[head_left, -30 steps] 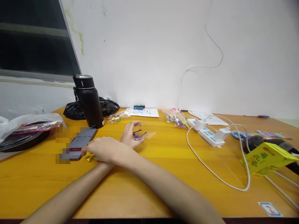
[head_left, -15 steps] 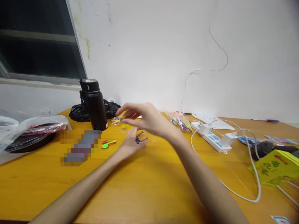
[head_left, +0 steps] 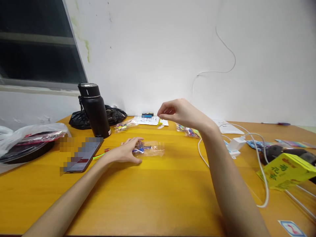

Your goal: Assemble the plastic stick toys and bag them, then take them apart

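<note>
My left hand (head_left: 127, 151) rests on the yellow wooden table (head_left: 158, 194), thumb and fingers closed on the left end of a small clear bag (head_left: 153, 148) that lies flat with blue picks inside. My right hand (head_left: 179, 113) hangs above the table behind the bag. Its fingertips are pinched together, and I cannot make out what is between them. A green pick (head_left: 98, 155) lies just left of my left wrist, beside a phone (head_left: 82, 154).
A black bottle (head_left: 92, 110) and a black bag (head_left: 111, 113) stand at the back left, with a paper (head_left: 150, 120) and packets of coloured picks (head_left: 189, 130) behind my hands. At the right are a power strip with chargers (head_left: 233, 144), a white cable (head_left: 261, 184) and a yellow box (head_left: 283, 168). A plastic-wrapped dark dish (head_left: 27, 141) sits far left.
My right hand has left the phone, swung right and risen, now pinched in the air. My left hand has lowered onto the clear bag, which now lies flat.
</note>
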Demonstrator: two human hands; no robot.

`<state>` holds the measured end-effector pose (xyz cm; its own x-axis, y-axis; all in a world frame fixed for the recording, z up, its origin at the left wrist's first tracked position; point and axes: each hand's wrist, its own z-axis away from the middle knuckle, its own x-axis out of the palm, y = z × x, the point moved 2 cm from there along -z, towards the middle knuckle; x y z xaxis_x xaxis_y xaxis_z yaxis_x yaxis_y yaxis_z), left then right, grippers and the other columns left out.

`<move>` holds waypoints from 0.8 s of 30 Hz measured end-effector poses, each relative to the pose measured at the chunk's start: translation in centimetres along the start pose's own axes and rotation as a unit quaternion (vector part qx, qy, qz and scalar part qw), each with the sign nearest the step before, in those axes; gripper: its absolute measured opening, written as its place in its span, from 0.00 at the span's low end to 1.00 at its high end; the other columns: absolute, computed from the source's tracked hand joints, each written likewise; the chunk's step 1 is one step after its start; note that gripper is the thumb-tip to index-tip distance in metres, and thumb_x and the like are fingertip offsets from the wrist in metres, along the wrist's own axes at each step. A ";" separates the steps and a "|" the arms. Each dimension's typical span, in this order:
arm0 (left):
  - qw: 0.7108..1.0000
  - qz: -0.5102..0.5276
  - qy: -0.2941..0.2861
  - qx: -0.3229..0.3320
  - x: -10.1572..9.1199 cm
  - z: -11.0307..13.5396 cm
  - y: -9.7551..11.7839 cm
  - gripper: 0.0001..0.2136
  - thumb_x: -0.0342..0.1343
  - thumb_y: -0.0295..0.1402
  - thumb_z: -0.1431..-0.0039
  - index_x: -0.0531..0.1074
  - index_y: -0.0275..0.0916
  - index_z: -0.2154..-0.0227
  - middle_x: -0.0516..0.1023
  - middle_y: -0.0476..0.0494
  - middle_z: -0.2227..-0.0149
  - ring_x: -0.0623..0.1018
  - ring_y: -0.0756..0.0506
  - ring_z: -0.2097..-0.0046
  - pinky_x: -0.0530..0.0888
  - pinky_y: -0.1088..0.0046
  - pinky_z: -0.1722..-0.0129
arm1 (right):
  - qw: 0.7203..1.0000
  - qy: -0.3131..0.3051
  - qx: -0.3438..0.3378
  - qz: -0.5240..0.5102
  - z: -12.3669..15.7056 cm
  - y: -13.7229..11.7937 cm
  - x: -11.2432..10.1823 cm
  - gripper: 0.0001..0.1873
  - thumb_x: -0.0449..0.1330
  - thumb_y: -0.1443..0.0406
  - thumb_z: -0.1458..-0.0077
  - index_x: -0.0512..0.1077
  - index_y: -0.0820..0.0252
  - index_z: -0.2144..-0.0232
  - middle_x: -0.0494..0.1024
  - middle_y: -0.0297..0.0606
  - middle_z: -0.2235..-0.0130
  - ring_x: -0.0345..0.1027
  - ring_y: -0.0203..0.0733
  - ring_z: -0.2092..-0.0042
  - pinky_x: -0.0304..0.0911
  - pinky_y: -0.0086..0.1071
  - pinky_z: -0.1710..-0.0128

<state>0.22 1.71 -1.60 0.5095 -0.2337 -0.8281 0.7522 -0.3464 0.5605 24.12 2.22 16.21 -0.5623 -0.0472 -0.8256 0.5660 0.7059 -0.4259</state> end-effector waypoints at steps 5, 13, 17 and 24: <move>1.000 0.004 0.001 0.008 -0.5 -0.1 0.2 0.37 0.64 0.38 0.58 0.63 0.39 0.41 0.68 0.36 0.44 0.71 0.34 0.43 0.68 0.60 0.43 | 1.000 -0.003 0.021 -0.013 0.5 0.0 -0.7 0.11 0.62 0.60 0.44 0.80 0.60 0.64 0.82 0.41 0.65 0.75 0.41 0.64 0.65 0.32 0.68; 0.998 0.029 0.053 0.030 -0.4 -0.3 0.5 0.20 0.61 0.37 0.55 0.66 0.40 0.58 0.69 0.42 0.53 0.74 0.38 0.51 0.72 0.63 0.52 | 0.999 0.012 0.037 -0.010 1.1 0.6 -1.8 0.11 0.62 0.59 0.45 0.80 0.59 0.65 0.82 0.40 0.66 0.75 0.43 0.63 0.65 0.33 0.67; 0.994 0.080 0.072 0.005 -0.6 -0.3 1.0 0.21 0.63 0.41 0.53 0.65 0.40 0.57 0.72 0.41 0.53 0.75 0.38 0.53 0.71 0.61 0.52 | 0.999 0.019 0.036 -0.021 1.4 0.4 -2.2 0.12 0.63 0.57 0.45 0.79 0.59 0.65 0.82 0.40 0.66 0.75 0.42 0.64 0.66 0.34 0.67; 0.958 0.263 0.115 0.020 -0.1 -1.2 1.3 0.19 0.63 0.42 0.45 0.65 0.41 0.55 0.74 0.38 0.48 0.72 0.38 0.43 0.64 0.57 0.41 | 0.996 0.072 0.019 -0.041 2.1 0.1 -3.2 0.13 0.65 0.56 0.46 0.79 0.60 0.65 0.81 0.41 0.65 0.75 0.43 0.63 0.68 0.36 0.64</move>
<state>1.64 2.33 -0.75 0.8960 -0.1801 -0.4060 0.3517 -0.2705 0.8962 27.23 0.93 18.01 -0.6861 0.0004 -0.7275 0.5359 0.6765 -0.5051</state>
